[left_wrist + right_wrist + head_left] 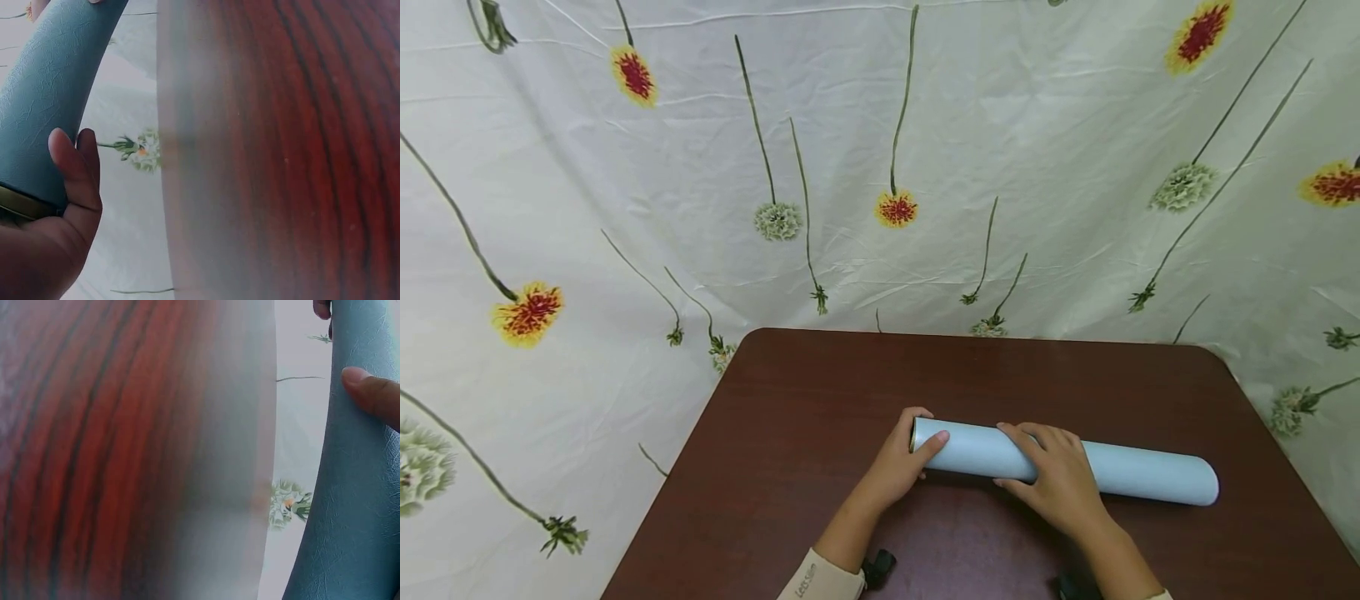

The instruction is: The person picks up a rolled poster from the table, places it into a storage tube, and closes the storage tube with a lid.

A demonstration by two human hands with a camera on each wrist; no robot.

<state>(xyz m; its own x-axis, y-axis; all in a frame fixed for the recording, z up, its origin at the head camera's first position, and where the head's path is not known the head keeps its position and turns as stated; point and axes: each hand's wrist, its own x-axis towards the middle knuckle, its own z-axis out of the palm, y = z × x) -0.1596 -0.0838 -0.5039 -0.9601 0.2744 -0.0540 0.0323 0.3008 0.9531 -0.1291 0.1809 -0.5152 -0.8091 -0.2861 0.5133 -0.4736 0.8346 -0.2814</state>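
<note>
A light blue roll (pixel 1153 472) with a crinkled, leather-like surface lies sideways above or on the dark brown table; whether it touches the wood I cannot tell. My left hand (pixel 889 473) grips its left end, thumb on the near side and fingers mostly hidden behind. In the left wrist view the same left hand (pixel 59 247) curls about the roll (pixel 47 94), by an end with a brownish-gold rim. Around the roll's middle, my right hand (pixel 1060 483) holds it from above. The right wrist view shows the right thumb (pixel 375 399) against the roll (pixel 350 506).
The brown wood-grain table (pixel 775 467) has rounded far corners. Behind it hangs a white cloth (pixel 1060 150) printed with flowers, reaching down both sides. Dark wrist-worn devices show below each hand, the left one (pixel 880 569) by a beige sleeve (pixel 823 577).
</note>
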